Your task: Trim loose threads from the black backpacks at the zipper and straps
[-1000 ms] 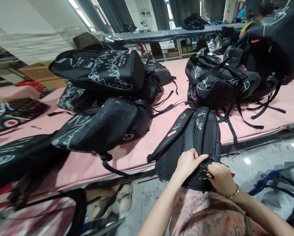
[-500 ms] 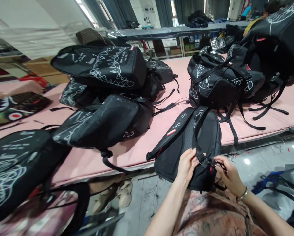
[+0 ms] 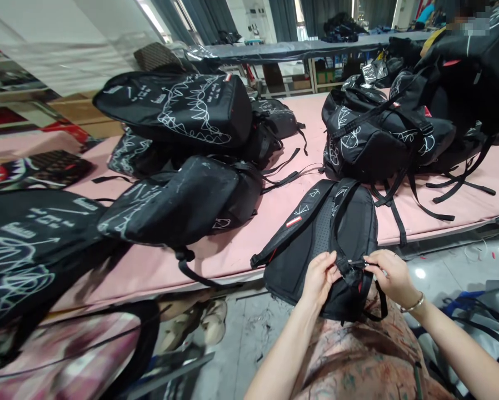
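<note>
Both hands have lifted and spread apart, strap now taut.
My left hand and right hand pinch the strap over the backpack at the table edge; a slack pinch could let it slip.

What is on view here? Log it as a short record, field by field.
left hand: pinches the strap at the backpack's lower end
right hand: pinches the same strap from the other side
backpack: black, back panel up, half on the table, overhanging its front edge toward the lap
table: pink top
other backpacks: black with white line prints, piled left and right
bracelet: on right wrist
</note>
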Tool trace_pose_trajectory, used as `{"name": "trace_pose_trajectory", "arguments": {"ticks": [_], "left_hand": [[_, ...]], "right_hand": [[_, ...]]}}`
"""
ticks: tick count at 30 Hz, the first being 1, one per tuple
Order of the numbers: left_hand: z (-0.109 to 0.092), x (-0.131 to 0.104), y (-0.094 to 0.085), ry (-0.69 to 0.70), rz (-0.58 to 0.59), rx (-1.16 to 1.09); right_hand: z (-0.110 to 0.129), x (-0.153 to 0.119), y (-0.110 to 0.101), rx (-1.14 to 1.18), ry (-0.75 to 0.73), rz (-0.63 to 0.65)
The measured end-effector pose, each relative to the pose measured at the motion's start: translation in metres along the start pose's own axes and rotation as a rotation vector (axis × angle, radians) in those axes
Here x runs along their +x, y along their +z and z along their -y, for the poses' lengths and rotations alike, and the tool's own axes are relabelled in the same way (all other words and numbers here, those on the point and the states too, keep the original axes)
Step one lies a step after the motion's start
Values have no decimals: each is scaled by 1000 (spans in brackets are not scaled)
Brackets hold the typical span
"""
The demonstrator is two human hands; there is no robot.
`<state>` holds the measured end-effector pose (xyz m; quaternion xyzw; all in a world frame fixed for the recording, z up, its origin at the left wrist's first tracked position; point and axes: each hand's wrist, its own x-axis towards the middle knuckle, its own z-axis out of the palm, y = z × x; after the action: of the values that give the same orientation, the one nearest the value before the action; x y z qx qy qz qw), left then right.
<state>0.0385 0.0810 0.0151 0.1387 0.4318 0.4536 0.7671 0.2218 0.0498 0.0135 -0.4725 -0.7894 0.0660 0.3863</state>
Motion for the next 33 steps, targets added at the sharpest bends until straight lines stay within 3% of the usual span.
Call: {"name": "trace_pose_trajectory", "arguments": {"ticks": [12,33], "left_hand": [[3,0,1,-6,25,31],[7,0,3,-6,21,51]], "right_hand": [[5,2,-7,-103,-59,162],[3,0,-7,-99,-54,188]]}}
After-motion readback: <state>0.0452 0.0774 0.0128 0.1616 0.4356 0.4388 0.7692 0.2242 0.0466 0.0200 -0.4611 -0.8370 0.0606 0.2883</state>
